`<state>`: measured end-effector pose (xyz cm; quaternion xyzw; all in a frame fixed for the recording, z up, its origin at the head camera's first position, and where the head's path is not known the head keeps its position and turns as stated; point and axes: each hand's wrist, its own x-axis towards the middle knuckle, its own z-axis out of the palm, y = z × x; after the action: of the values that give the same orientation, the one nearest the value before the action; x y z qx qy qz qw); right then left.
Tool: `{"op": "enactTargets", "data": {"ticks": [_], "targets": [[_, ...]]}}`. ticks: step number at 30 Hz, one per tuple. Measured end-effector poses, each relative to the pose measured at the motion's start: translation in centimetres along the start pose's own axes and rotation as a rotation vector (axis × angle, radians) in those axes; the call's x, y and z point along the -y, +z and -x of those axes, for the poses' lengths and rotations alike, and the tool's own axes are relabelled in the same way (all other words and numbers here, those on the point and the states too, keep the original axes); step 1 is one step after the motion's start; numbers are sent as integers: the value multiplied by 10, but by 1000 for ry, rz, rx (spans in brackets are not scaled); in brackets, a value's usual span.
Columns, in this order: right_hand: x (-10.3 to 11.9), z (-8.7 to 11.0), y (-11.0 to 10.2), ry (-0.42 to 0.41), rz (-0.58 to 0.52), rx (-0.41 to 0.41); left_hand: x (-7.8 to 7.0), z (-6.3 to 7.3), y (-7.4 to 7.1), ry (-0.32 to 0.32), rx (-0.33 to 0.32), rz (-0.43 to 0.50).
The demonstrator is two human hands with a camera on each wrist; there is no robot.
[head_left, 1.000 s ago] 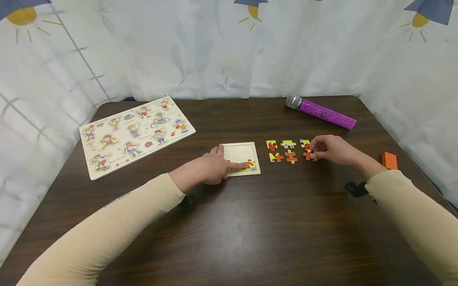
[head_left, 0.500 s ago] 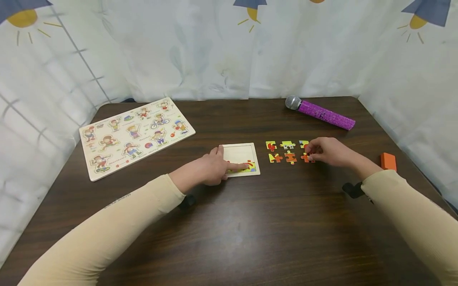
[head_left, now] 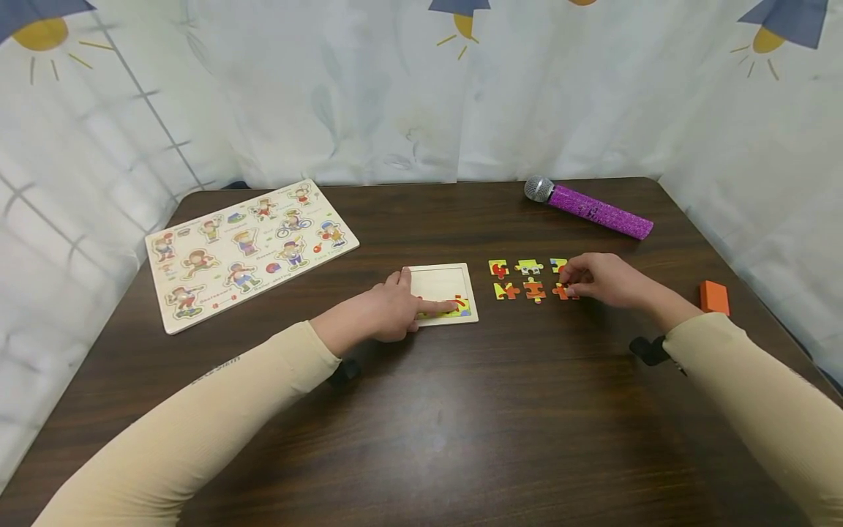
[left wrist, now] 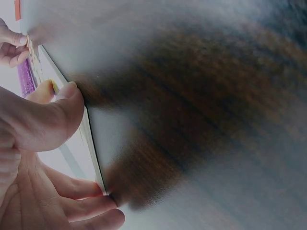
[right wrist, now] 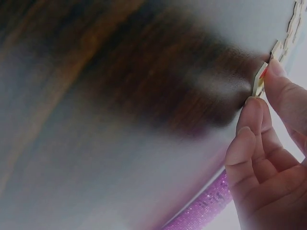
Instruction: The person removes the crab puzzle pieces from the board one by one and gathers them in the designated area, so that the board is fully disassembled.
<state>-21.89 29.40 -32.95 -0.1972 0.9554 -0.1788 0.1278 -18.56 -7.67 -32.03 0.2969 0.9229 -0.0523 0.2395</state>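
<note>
The left hand (head_left: 390,311) lies over the left side of a small wooden puzzle tray (head_left: 437,276). Its straight index finger presses on the coloured pieces (head_left: 465,305) along the tray's near side. Thumb and other fingers touch the tray's left corners, as the left wrist view shows. The right hand (head_left: 602,278) is at the right end of several loose jigsaw pieces (head_left: 535,290) set in two rows. In the right wrist view, its thumb and fingertips pinch one puzzle piece (right wrist: 259,79) by the edges. The fingers partly hide the rightmost pieces.
A larger wooden picture board (head_left: 250,249) lies at the far left of the dark table (head_left: 421,410). A purple microphone (head_left: 596,212) rests at the back right. An orange block (head_left: 714,297) sits near the right edge. Curtains hang behind the table.
The right hand has shifted slightly left over the rightmost pieces within the first half second, then stays nearly still. The left hand and tray keep their place.
</note>
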Motion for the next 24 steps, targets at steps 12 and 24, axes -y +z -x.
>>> {"op": "enactTargets", "data": {"ticks": [12, 24], "targets": [[0, -1, 0, 11, 2, 12, 2, 1, 0, 13, -13, 19], [0, 1, -3, 22, 1, -8, -1, 0, 0, -12, -1, -9]]}}
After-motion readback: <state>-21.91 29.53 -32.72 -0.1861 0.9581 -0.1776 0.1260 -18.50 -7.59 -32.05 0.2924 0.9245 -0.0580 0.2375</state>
